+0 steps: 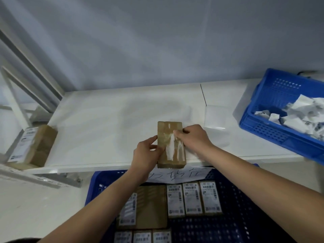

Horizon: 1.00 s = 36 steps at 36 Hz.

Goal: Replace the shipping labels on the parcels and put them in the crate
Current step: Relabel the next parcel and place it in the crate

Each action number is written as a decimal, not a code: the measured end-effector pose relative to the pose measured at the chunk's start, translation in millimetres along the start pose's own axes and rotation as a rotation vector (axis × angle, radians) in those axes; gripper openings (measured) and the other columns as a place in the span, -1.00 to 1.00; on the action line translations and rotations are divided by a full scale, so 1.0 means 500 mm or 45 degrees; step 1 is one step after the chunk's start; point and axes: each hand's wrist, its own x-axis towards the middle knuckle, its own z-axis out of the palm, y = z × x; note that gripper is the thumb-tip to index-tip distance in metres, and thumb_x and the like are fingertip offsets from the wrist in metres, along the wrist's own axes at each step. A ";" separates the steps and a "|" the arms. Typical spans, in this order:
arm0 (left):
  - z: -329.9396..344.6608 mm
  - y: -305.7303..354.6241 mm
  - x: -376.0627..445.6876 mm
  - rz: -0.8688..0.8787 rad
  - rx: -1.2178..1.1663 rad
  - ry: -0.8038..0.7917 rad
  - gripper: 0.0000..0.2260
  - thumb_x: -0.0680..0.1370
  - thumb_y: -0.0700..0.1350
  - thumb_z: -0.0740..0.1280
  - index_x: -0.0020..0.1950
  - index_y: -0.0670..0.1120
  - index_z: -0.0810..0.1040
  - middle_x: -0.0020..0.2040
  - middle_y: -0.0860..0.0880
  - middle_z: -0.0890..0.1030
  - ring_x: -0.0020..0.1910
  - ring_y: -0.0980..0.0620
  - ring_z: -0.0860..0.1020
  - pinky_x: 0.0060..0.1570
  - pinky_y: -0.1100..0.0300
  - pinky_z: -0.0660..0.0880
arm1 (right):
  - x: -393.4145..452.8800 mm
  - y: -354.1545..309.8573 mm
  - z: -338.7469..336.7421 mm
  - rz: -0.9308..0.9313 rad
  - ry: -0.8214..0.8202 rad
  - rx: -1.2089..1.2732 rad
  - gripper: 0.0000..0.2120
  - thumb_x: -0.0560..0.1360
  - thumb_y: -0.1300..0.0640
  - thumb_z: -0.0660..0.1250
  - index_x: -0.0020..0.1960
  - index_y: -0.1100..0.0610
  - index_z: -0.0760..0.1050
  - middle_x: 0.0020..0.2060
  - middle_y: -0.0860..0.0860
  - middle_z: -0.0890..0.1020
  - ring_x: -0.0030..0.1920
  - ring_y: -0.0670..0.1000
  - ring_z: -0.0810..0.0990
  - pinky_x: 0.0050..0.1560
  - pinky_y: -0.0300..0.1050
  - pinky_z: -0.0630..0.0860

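Observation:
A brown cardboard parcel [169, 137] lies at the front edge of the white table [105, 120], with torn white label remnants on its top. My left hand [146, 153] grips its left side, thumb on top. My right hand [192, 137] pinches a scrap of the white label near the parcel's upper right. Below the table edge stands a blue crate [236, 207] holding several labelled parcels [192, 198].
A second blue crate [263, 127] at the right end of the table holds crumpled torn labels [298, 113]. A labelled brown parcel [33, 144] leans on a rack at the left. A handwritten paper sign [182, 174] hangs over the lower crate's rim.

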 end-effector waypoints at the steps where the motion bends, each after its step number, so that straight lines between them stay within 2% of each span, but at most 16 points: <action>1: -0.002 0.001 0.001 0.016 0.014 0.010 -0.61 0.62 -0.05 0.40 0.46 0.07 0.52 0.10 -0.05 0.70 -0.03 0.04 0.70 -0.05 0.05 0.69 | 0.002 -0.001 -0.001 -0.010 0.000 0.001 -0.53 0.54 -0.10 0.41 -0.01 0.37 0.62 -0.12 0.24 0.70 -0.09 0.17 0.68 -0.18 -0.10 0.49; 3: -0.002 0.001 0.002 0.037 0.038 0.037 -0.61 0.63 -0.05 0.39 0.47 0.08 0.52 0.12 -0.05 0.70 -0.05 0.06 0.70 -0.07 0.07 0.70 | 0.008 -0.003 -0.002 -0.019 -0.006 0.001 -0.60 0.53 -0.07 0.44 -0.03 0.32 0.65 -0.14 0.20 0.71 -0.09 0.12 0.68 -0.16 -0.11 0.49; 5: 0.001 -0.003 0.002 0.062 0.064 0.072 -0.61 0.63 -0.04 0.38 0.47 0.09 0.51 0.15 -0.05 0.70 -0.08 0.12 0.69 -0.21 0.26 0.66 | 0.010 -0.006 -0.003 -0.037 -0.012 -0.006 -0.65 0.53 -0.04 0.44 -0.06 0.28 0.65 -0.15 0.16 0.71 -0.10 0.09 0.67 -0.16 -0.12 0.47; 7: 0.006 -0.006 0.003 0.088 0.091 0.099 -0.62 0.64 -0.03 0.36 0.47 0.12 0.49 0.16 -0.04 0.69 -0.09 0.20 0.65 -0.35 0.44 0.54 | 0.011 -0.008 -0.003 -0.058 -0.015 -0.014 -0.69 0.54 -0.02 0.44 -0.07 0.26 0.65 -0.18 0.13 0.70 -0.12 0.08 0.65 -0.19 -0.13 0.45; 11: 0.015 -0.010 0.006 0.052 0.086 0.116 -0.61 0.66 -0.07 0.32 0.50 0.09 0.47 0.17 -0.05 0.68 -0.11 0.21 0.63 -0.43 0.47 0.47 | 0.001 -0.008 -0.002 -0.099 -0.062 -0.035 -0.83 0.54 0.02 0.44 -0.03 0.13 0.67 -0.17 0.00 0.67 -0.14 -0.02 0.60 -0.26 -0.21 0.42; 15: 0.016 -0.011 0.006 0.055 0.190 0.114 -0.63 0.67 -0.11 0.26 0.48 0.10 0.49 0.03 0.04 0.66 -0.13 0.17 0.64 -0.45 0.44 0.48 | -0.005 -0.006 -0.001 -0.124 -0.076 -0.006 -0.94 0.53 0.07 0.47 -0.02 0.03 0.65 -0.21 -0.13 0.62 -0.15 -0.16 0.58 -0.25 -0.30 0.42; 17: 0.012 -0.011 0.006 0.055 0.239 0.101 -0.65 0.68 -0.12 0.23 0.44 0.13 0.50 -0.03 0.08 0.66 -0.15 0.13 0.66 -0.39 0.37 0.55 | -0.006 -0.004 0.003 -0.129 -0.080 0.020 -0.86 0.52 0.07 0.48 0.06 0.04 0.65 -0.13 -0.10 0.65 -0.06 -0.09 0.62 -0.16 -0.27 0.48; 19: 0.008 -0.012 0.007 0.055 0.284 0.097 -0.67 0.68 -0.12 0.21 0.41 0.14 0.51 -0.09 0.12 0.66 -0.14 0.09 0.67 -0.28 0.23 0.63 | -0.008 -0.005 0.009 -0.138 -0.076 -0.020 -0.86 0.52 0.07 0.47 0.06 0.07 0.63 -0.07 -0.04 0.66 0.01 -0.02 0.64 0.00 -0.15 0.55; 22: 0.004 -0.011 0.008 0.063 0.313 0.105 -0.68 0.69 -0.10 0.20 0.43 0.10 0.48 -0.11 0.15 0.60 -0.10 0.09 0.64 -0.18 0.14 0.65 | -0.008 -0.010 0.015 -0.140 -0.092 -0.063 -0.78 0.55 0.07 0.45 0.15 0.13 0.60 -0.01 -0.02 0.64 0.10 0.02 0.61 0.15 -0.07 0.54; 24: 0.004 -0.008 0.007 0.072 0.341 0.109 -0.67 0.70 -0.11 0.18 0.45 0.07 0.46 -0.06 0.09 0.60 -0.07 0.05 0.63 -0.11 0.09 0.65 | -0.004 -0.012 0.013 -0.137 -0.105 -0.080 -0.69 0.55 0.07 0.44 0.25 0.16 0.55 0.10 0.03 0.64 0.19 0.04 0.59 0.21 -0.07 0.50; 27: 0.007 -0.002 0.005 0.071 0.380 0.109 -0.67 0.71 -0.10 0.15 0.48 0.03 0.43 -0.02 0.05 0.58 -0.11 0.08 0.58 -0.21 0.23 0.58 | -0.001 -0.011 0.006 -0.108 -0.160 -0.097 -0.56 0.58 0.09 0.40 0.41 0.19 0.43 0.28 0.08 0.58 0.28 0.07 0.54 0.19 -0.13 0.43; 29: 0.009 0.000 0.004 0.064 0.416 0.102 -0.68 0.73 -0.08 0.14 0.48 -0.01 0.43 0.05 -0.01 0.61 -0.09 0.05 0.57 -0.24 0.28 0.53 | -0.002 -0.013 -0.005 -0.109 -0.192 -0.102 -0.54 0.60 0.09 0.37 0.45 0.18 0.39 0.31 0.07 0.56 0.29 0.06 0.53 0.16 -0.15 0.41; 31: 0.009 0.002 0.003 0.058 0.456 0.087 -0.68 0.73 -0.07 0.13 0.47 -0.04 0.44 0.14 -0.05 0.63 -0.06 0.03 0.56 -0.19 0.24 0.53 | 0.001 -0.021 -0.027 -0.149 -0.169 -0.126 -0.62 0.61 0.11 0.33 0.40 0.13 0.44 0.27 0.04 0.58 0.24 0.03 0.55 0.14 -0.14 0.44; 34: 0.009 0.007 0.005 0.042 0.498 0.064 -0.67 0.73 -0.04 0.12 0.45 -0.09 0.45 0.19 -0.07 0.63 -0.04 0.01 0.56 -0.11 0.19 0.53 | 0.014 -0.032 -0.080 -0.193 0.042 -0.080 -0.81 0.56 0.20 0.28 0.12 0.02 0.58 0.08 0.03 0.68 0.06 0.04 0.65 0.15 -0.02 0.59; 36: 0.010 0.011 0.008 0.015 0.494 0.065 -0.64 0.73 0.00 0.11 0.44 -0.12 0.46 0.19 -0.10 0.64 -0.02 -0.02 0.57 -0.04 0.13 0.55 | 0.020 -0.031 -0.125 -0.184 0.211 -0.101 -0.82 0.55 0.22 0.29 0.03 0.00 0.60 0.00 0.04 0.70 -0.03 0.05 0.65 -0.02 -0.10 0.61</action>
